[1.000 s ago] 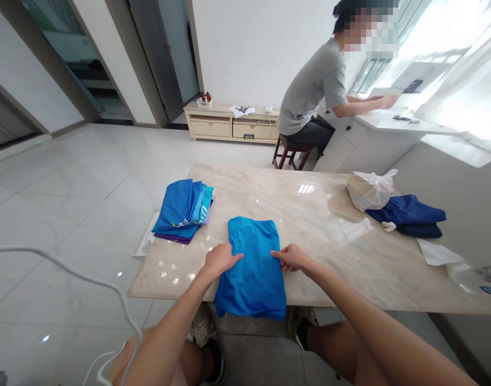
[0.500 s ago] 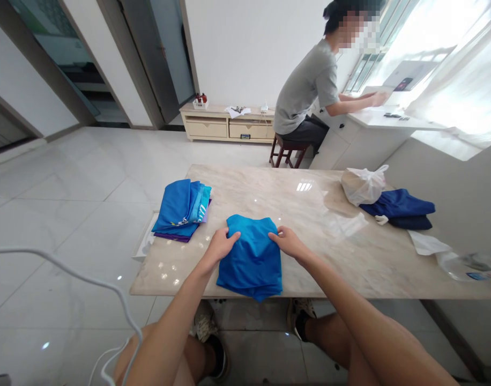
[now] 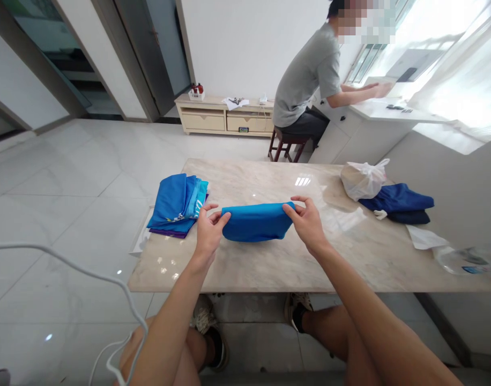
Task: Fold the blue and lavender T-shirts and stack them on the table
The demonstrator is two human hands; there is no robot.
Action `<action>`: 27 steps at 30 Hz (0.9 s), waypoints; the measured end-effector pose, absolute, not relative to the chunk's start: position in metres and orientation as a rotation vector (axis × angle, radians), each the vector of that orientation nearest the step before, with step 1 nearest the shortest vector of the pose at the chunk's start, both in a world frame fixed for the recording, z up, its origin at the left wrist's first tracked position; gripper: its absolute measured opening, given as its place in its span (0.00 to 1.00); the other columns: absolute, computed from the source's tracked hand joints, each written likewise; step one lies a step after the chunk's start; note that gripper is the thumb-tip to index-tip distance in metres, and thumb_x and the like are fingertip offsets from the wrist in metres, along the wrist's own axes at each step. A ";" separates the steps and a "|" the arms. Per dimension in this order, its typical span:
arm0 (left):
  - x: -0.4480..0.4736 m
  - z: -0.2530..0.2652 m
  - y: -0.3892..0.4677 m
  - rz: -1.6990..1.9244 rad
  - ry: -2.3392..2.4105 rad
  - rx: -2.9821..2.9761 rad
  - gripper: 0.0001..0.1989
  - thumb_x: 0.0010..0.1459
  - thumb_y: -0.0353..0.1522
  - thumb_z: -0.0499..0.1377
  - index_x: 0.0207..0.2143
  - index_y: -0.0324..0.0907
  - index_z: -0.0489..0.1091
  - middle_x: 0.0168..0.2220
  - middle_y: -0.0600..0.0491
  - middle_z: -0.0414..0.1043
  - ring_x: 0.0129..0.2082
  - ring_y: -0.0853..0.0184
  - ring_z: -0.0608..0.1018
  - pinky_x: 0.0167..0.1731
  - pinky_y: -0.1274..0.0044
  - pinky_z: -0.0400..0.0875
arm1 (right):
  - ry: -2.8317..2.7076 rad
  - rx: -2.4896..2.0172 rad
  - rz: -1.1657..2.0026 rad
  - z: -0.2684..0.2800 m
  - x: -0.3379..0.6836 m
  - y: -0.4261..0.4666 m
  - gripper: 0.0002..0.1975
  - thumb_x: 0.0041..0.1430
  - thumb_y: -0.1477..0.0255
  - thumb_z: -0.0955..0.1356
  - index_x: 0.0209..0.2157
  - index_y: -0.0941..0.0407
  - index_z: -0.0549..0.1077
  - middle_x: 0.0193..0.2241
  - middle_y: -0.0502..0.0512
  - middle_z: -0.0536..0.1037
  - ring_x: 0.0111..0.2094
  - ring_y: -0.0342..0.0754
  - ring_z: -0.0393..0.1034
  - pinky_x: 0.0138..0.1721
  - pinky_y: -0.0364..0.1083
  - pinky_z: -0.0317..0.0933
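A folded piece of blue cloth (image 3: 257, 224) is held up between my two hands over the marble-patterned table (image 3: 245, 276). My left hand (image 3: 210, 228) pinches its upper left corner between thumb and fingers. At the opposite upper corner, my right hand (image 3: 307, 219) grips it the same way. The cloth's top edge is nearly straight, and its lower part hangs toward the tabletop; whether it touches cannot be told. Left of my left hand lies a stack of folded clothes (image 3: 173, 201), blue on top with purple underneath.
A white plastic bag (image 3: 363, 179) and dark blue cloth (image 3: 402, 202) lie at the table's right end, near a clear plastic container (image 3: 466, 260). A white cable (image 3: 72, 257) crosses the left side. Beyond the table, a person (image 3: 310, 80) sits on a stool (image 3: 288, 140) at a white desk.
The blue cloth was lying flat toward the near edge; now it is folded over, shorter and wider, and lifted. My hands have moved apart with its corners.
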State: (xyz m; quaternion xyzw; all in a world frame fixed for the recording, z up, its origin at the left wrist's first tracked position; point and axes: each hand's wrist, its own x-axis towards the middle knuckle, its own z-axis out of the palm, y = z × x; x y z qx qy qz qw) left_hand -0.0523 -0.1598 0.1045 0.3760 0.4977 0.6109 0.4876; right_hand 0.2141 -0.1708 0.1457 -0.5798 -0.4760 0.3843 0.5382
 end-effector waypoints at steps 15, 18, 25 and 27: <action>-0.054 0.111 -0.168 1.394 1.271 1.487 0.25 0.58 0.35 0.72 0.58 0.42 0.81 0.56 0.44 0.83 0.54 0.55 0.84 0.56 0.65 0.80 | -1.774 -1.317 0.630 0.153 0.233 -0.166 0.26 0.64 0.65 0.74 0.63 0.49 0.78 0.57 0.58 0.83 0.54 0.57 0.79 0.57 0.59 0.75; -0.053 0.105 -0.165 1.422 1.439 1.581 0.19 0.61 0.31 0.68 0.56 0.43 0.82 0.54 0.45 0.84 0.53 0.55 0.84 0.54 0.65 0.80 | -1.840 -1.344 0.455 0.151 0.235 -0.167 0.22 0.66 0.67 0.72 0.61 0.50 0.80 0.54 0.58 0.85 0.51 0.58 0.81 0.56 0.60 0.76; -0.056 0.102 -0.170 1.315 1.559 1.856 0.12 0.67 0.30 0.63 0.50 0.46 0.83 0.44 0.48 0.81 0.46 0.57 0.82 0.53 0.64 0.78 | -1.866 -1.311 0.242 0.153 0.237 -0.172 0.11 0.71 0.67 0.69 0.46 0.52 0.85 0.40 0.57 0.86 0.41 0.56 0.81 0.49 0.54 0.76; -0.058 0.101 -0.169 1.313 1.585 1.853 0.09 0.66 0.33 0.64 0.46 0.46 0.83 0.42 0.48 0.78 0.46 0.57 0.81 0.54 0.63 0.77 | -1.867 -1.318 0.221 0.156 0.237 -0.173 0.10 0.71 0.67 0.70 0.44 0.52 0.85 0.38 0.57 0.84 0.39 0.55 0.79 0.46 0.54 0.75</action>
